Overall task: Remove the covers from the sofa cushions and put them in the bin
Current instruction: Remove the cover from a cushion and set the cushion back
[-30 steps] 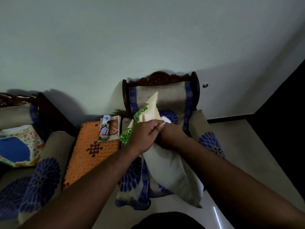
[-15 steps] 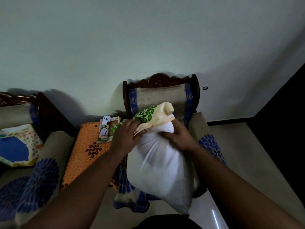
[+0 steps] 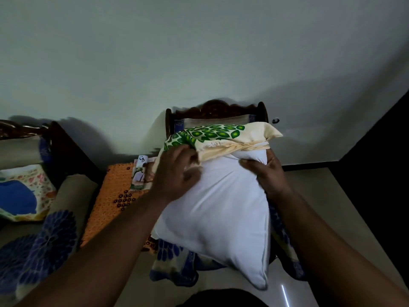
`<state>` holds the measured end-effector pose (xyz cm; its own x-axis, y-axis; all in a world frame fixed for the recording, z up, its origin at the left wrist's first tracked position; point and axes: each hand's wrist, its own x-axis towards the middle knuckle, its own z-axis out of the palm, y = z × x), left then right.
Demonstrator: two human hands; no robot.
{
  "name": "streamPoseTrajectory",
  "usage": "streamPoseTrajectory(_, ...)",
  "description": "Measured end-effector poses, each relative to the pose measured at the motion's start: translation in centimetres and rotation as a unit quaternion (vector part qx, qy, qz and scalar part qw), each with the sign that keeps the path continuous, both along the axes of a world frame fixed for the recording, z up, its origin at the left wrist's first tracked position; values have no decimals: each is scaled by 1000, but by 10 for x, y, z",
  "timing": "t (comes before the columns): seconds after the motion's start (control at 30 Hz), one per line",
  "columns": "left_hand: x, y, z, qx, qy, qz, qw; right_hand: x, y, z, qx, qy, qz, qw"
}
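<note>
Since a moment ago, cover point(image 3: 221, 138) has slid further off white cushion point(image 3: 221, 207)

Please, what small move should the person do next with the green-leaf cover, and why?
Probably pull the cover further up and away with the left hand, while the right hand holds the white cushion back. Most of the cushion is already bare; the cover only caps its top edge.

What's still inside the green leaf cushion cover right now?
Only the top end of the white cushion sits inside the green leaf cover, which is bunched there. The left hand grips the cover's edge; the right hand pinches the cushion. How deep the cushion reaches inside is hidden.
</note>
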<state>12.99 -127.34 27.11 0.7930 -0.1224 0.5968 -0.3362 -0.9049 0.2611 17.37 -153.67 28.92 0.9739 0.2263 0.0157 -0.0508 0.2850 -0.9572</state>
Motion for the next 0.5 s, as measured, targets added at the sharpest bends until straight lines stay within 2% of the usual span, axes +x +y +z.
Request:
streamPoseTrajectory(0.07, 11, -16, 0, 38, 14, 35, 999, -1, 7, -3, 4, -3, 13, 1000)
streamPoseTrajectory(0.13, 22, -21, 0, 16, 46, 76, 996, -2, 9, -6, -1, -11, 13, 1000)
streamPoseTrajectory(0.23, 33, -18, 2, 31, 88, 82, 992, -3, 8, -10, -13, -14, 13, 1000)
streamPoseTrajectory(0.4, 34, -15, -9, 105, 58, 106, 987, -14, 4, -12, 10, 17, 50, 999)
streamPoseTrajectory(0.5, 28, 2, -21, 99, 46, 200, 974, -20, -2, -19, 46, 54, 17, 997)
